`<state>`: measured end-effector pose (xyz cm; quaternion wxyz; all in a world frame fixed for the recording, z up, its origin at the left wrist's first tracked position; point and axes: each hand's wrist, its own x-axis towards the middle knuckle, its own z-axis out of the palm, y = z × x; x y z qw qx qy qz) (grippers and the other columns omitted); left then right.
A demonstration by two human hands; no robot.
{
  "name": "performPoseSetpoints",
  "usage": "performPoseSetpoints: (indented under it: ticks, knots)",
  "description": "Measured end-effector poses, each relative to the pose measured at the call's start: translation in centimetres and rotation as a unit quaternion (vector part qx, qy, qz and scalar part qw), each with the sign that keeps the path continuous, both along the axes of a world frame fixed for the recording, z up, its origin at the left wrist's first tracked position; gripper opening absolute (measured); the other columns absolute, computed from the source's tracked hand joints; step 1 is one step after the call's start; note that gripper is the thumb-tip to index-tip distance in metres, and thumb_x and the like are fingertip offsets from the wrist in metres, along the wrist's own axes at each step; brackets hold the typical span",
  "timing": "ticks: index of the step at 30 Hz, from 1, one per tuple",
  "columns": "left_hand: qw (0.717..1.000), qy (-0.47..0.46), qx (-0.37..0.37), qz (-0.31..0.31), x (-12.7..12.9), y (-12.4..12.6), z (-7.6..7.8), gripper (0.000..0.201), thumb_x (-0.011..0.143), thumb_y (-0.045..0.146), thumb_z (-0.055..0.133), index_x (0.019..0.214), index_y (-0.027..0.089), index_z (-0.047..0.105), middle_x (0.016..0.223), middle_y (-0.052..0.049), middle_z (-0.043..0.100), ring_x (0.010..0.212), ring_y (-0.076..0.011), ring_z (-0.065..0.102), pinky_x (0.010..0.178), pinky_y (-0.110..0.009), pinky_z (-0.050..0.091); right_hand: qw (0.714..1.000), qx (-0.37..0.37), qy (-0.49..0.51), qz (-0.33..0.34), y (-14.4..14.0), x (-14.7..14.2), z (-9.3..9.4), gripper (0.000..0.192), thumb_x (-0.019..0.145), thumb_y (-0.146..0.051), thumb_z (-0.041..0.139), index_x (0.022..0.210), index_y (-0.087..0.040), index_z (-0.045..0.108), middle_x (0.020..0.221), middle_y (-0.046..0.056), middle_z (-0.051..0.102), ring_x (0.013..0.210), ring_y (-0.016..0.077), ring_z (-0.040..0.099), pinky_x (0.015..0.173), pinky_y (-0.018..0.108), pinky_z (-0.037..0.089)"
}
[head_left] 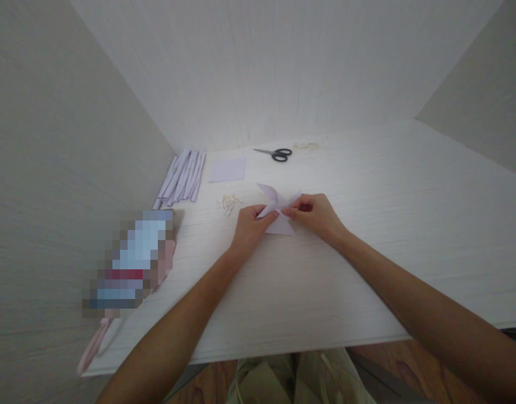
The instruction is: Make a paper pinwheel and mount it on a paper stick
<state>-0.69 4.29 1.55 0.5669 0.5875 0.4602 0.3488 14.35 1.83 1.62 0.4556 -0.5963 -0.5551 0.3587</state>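
At the middle of the frame a pale paper pinwheel (278, 210) is held just above the white tabletop (367, 235). The left hand (251, 224) and right hand (314, 216) are each pinched shut on its centre — fingertips meeting over the folded points. Those points are best kept pressed together, so no blade slips. Scissors (277, 154) lie further back, paper strips (182, 177) toward the upper left.

Scissors (277, 154), paper sheet (228, 169), perhaps rolled strips (182, 178).
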Motion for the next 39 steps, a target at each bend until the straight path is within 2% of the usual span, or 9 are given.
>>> performPoseSetpoints:
  ticks: [13, 20, 23, 28, 34, 39]
  knots:
    - [1.0, 0.002, 0.013, -0.012, -0.2, 0.1, -0.3, 0.024, 0.062, 0.036, 0.057, 0.068, 0.013, 0.063, 0.055, 0.001, 0.056, 0.052, -0.0116, 0.052, 0.048, -0.021, 0.038, 1.0, 0.009, -0.012, -0.007, 0.0, -0.2, -0.1, 0.023, 0.059, -0.034, 0.062, 0.054, -0.013, 0.056, 0.051, 0.001, 0.053, 0.046, 0.0093, 0.045, 0.04, 0.022, 0.032]
    - [1.0, -0.002, 0.022, 0.016, -0.2, 0.1, -0.5, 0.024, 0.059, 0.037, 0.06, 0.064, 0.013, 0.062, 0.052, 0.002, 0.054, 0.051, -0.0115, 0.051, 0.049, -0.022, 0.038, 0.999, 0.032, 0.011, -0.012, 0.0, -0.5, -0.2, 0.021, 0.059, -0.033, 0.062, 0.056, -0.014, 0.054, 0.055, 0.001, 0.054, 0.05, 0.0103, 0.047, 0.044, 0.023, 0.036]
    - [0.999, -0.022, 0.023, 0.035, 0.1, -0.1, -0.5, 0.024, 0.059, 0.036, 0.059, 0.068, 0.014, 0.063, 0.055, 0.002, 0.056, 0.052, -0.0115, 0.052, 0.05, -0.022, 0.039, 0.995, 0.056, 0.078, -0.042, -0.2, -1.1, -0.1, 0.022, 0.057, -0.029, 0.064, 0.067, -0.017, 0.048, 0.059, -0.002, 0.053, 0.051, 0.009, 0.047, 0.045, 0.021, 0.037]
    - [0.996, -0.047, 0.034, 0.061, 0.6, -0.5, -0.2, 0.026, 0.059, 0.036, 0.06, 0.072, 0.013, 0.064, 0.062, 0.0, 0.061, 0.055, -0.0114, 0.053, 0.054, -0.023, 0.041, 0.968, 0.051, 0.24, -0.057, -0.6, -2.0, 0.0, 0.052, 0.055, -0.024, 0.065, 0.093, -0.024, 0.03, 0.066, -0.006, 0.056, 0.057, 0.0098, 0.054, 0.055, 0.024, 0.044]
    - [0.997, -0.05, 0.038, 0.046, 0.6, -0.4, -0.5, 0.025, 0.06, 0.036, 0.06, 0.073, 0.014, 0.064, 0.065, 0.0, 0.062, 0.058, -0.0117, 0.054, 0.056, -0.023, 0.042, 0.958, 0.044, 0.275, -0.065, -0.6, -2.2, -0.3, 0.058, 0.055, -0.02, 0.065, 0.098, -0.024, 0.027, 0.069, -0.003, 0.06, 0.059, 0.0108, 0.057, 0.059, 0.026, 0.046]
    - [0.995, -0.094, -0.025, -0.009, 0.2, 0.0, -0.1, 0.027, 0.056, 0.032, 0.064, 0.075, 0.013, 0.063, 0.068, -0.002, 0.063, 0.059, -0.0117, 0.056, 0.061, -0.025, 0.044, 0.952, 0.004, 0.299, -0.062, -0.2, -1.2, -0.1, 0.06, 0.051, -0.019, 0.068, 0.097, -0.023, 0.03, 0.067, -0.004, 0.061, 0.056, 0.0111, 0.058, 0.055, 0.025, 0.046]
